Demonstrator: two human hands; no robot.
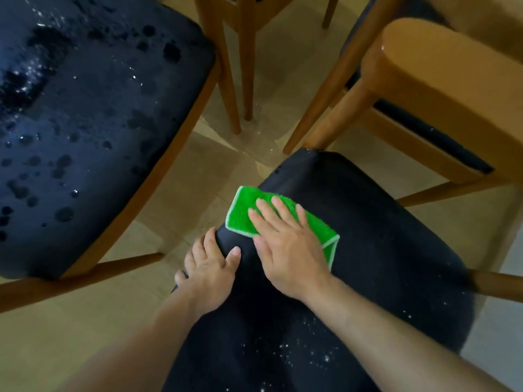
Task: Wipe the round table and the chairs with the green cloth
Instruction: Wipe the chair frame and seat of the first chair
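Observation:
A folded green cloth (243,215) lies on the dark padded seat of the chair (382,236) right below me. My right hand (285,244) presses flat on the cloth with straight fingers. My left hand (210,274) grips the seat's left edge, thumb on top and fingers curled over the side. White specks dot the near part of this seat. A second chair (93,131) at the left has a dark seat covered with wet spots and droplets. The round table is not in view.
A third wooden chair (433,89) stands at the upper right, its backrest towards me. Wooden legs (226,80) of another chair rise at the top centre. Pale wood-pattern floor (181,202) shows in the narrow gaps between the chairs.

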